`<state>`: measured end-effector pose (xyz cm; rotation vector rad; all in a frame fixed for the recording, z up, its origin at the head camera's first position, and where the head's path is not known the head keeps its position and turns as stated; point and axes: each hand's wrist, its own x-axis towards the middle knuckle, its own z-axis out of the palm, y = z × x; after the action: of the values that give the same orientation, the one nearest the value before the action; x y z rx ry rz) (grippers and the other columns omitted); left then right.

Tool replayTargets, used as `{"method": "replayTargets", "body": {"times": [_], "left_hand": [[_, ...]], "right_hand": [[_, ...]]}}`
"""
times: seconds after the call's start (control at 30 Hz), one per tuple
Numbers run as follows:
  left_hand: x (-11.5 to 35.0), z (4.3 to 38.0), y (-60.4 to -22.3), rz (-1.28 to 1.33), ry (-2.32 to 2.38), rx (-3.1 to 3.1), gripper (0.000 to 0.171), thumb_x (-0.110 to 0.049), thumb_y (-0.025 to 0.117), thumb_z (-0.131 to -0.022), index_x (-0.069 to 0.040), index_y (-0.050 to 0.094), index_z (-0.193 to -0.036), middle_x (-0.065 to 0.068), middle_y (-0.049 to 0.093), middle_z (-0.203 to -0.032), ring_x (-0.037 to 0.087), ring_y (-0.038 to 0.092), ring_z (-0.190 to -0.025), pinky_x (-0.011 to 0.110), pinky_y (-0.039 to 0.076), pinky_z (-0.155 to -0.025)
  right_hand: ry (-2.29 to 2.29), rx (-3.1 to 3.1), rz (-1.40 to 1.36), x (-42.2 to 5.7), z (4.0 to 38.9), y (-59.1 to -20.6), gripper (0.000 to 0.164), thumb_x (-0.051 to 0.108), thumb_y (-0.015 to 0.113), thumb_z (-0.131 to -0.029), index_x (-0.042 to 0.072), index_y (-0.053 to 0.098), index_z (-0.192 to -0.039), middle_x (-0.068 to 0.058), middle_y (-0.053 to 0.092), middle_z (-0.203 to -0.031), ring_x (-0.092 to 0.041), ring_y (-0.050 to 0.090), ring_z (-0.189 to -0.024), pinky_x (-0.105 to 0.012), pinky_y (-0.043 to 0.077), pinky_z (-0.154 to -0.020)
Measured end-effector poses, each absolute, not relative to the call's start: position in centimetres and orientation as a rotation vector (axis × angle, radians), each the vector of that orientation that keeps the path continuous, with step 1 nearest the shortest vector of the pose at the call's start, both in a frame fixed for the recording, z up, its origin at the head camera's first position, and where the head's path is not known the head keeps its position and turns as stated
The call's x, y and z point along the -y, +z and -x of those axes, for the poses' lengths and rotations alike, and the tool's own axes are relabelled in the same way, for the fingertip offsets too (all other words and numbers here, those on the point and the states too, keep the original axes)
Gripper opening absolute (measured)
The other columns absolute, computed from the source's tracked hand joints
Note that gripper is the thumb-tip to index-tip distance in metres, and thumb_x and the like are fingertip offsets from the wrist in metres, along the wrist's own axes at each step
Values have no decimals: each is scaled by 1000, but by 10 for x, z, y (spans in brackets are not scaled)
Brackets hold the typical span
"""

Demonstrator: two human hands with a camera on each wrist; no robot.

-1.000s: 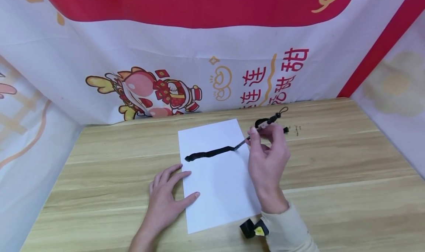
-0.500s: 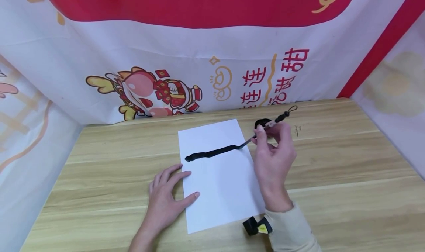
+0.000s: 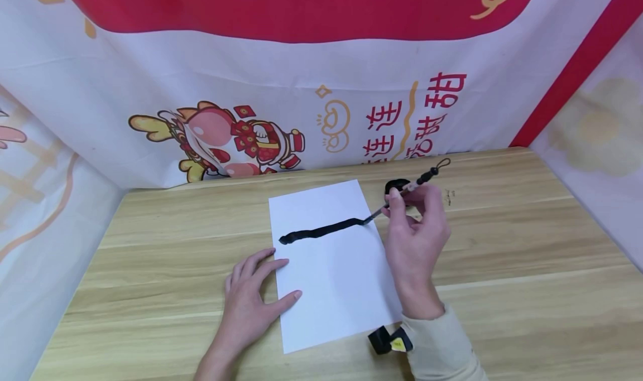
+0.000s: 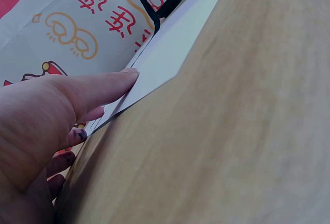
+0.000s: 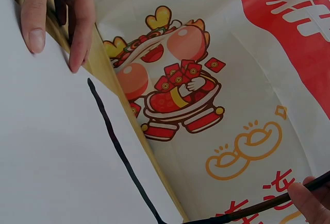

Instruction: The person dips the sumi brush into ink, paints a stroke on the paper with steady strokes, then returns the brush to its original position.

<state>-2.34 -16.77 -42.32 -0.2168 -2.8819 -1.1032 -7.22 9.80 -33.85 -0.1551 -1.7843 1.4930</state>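
Note:
My right hand [image 3: 417, 241] pinches a writing brush [image 3: 419, 181] with a dark handle and a hanging loop. The brush slants down to the left, its tip at the right end of a thick black ink stroke [image 3: 321, 230]. That stroke runs across the upper part of a white sheet of paper [image 3: 336, 292]. Spread over the sheet's left edge, my left hand [image 3: 253, 292] rests with thumb and fingertips on paper and table. Dark stains show on some left fingertips [image 4: 77, 135] in the left wrist view. The right wrist view shows the brush [image 5: 263, 203] meeting the stroke's end.
Behind the right hand sits a round black dish [image 3: 397, 186], partly hidden. Small ink marks [image 3: 449, 197] dot the wooden table [image 3: 527, 247] beside it. A printed cloth backdrop [image 3: 301, 63] rises at the table's far edge. A black wrist camera [image 3: 389, 341] hangs by the right sleeve.
The right hand and brush have moved slightly right, lengthening the black stroke toward the sheet's right edge. Over the last half second they are nearly still. The left hand has stayed in place.

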Motion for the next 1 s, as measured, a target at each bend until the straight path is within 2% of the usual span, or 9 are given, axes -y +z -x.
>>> {"method": "replayTargets", "body": {"times": [0.4, 1.0], "left_hand": [[167, 24, -423, 203, -1109, 2897, 61, -45, 93, -82, -28, 72, -137, 3, 52, -164, 36, 37, -151, 68, 18, -121], [168, 24, -424, 208, -1102, 2896, 61, -46, 93, -82, -29, 72, -137, 2, 51, -164, 34, 38, -150, 66, 19, -121]], "right_hand": [[1458, 1796, 144, -98, 72, -337, 20, 5, 71, -103, -11, 61, -108, -15, 71, -98, -9, 74, -88, -24, 64, -72], [1446, 1796, 154, -99, 72, -337, 21, 7, 72, -103, -10, 62, -108, -14, 71, -98, -8, 73, -88, -23, 64, -71]]}}
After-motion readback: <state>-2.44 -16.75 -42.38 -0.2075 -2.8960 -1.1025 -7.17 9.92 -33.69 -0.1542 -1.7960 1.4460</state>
